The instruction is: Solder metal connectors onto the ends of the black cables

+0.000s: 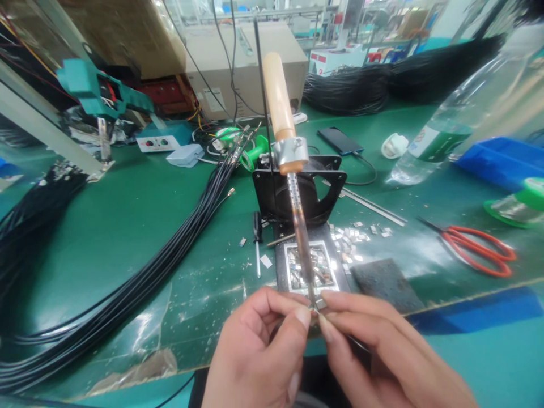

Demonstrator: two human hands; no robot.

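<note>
A soldering iron (301,226) with a wooden handle is clamped in a black stand (293,195), its tip pointing down toward me. Right at the tip, my left hand (267,345) is closed in a pinch, thumb against forefinger. My right hand (374,340) pinches from the other side, its fingertips almost meeting the left ones. What each pinch holds is too small and covered to name; a thin dark strand runs below the right fingers. Just beyond the fingertips, a metal-rimmed tray (289,272) of small metal pieces lies under the iron.
Black cables (187,238) sweep across the left of the green bench. A screwdriver (257,243) lies left of the stand. To the right are a dark pad (385,280), orange-handled scissors (476,246), a solder spool (518,207), a plastic bottle (440,136) and a phone (340,140).
</note>
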